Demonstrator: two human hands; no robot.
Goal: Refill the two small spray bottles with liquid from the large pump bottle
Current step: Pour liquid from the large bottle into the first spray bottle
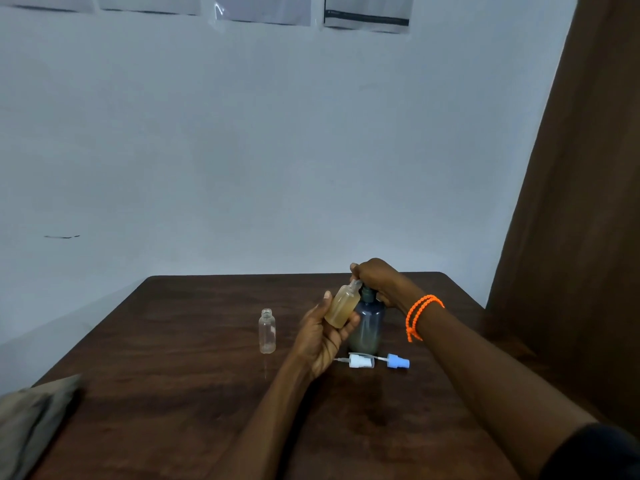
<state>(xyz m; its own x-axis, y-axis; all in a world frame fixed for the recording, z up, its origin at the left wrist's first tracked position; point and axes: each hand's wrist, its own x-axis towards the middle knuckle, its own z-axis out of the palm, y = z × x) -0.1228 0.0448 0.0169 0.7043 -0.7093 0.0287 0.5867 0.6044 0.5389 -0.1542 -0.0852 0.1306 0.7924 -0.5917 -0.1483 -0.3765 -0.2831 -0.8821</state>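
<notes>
Single head-worn wide-angle view, looking forward and slightly down from the table's (173, 341) 6 o'clock edge toward the wall (277, 150) at 12 o'clock; tabletop close below.

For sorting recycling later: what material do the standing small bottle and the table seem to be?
Small bottle: probably clear plastic, possibly glass; the table shows through it, and its neck is threaded. Table: dark brown wood or wood-look laminate, with visible grain and a slight sheen.

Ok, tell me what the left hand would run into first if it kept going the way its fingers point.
Probably the large pump bottle: the left hand, holding the filled small bottle, points up and right toward it, though depth is unclear.
</notes>
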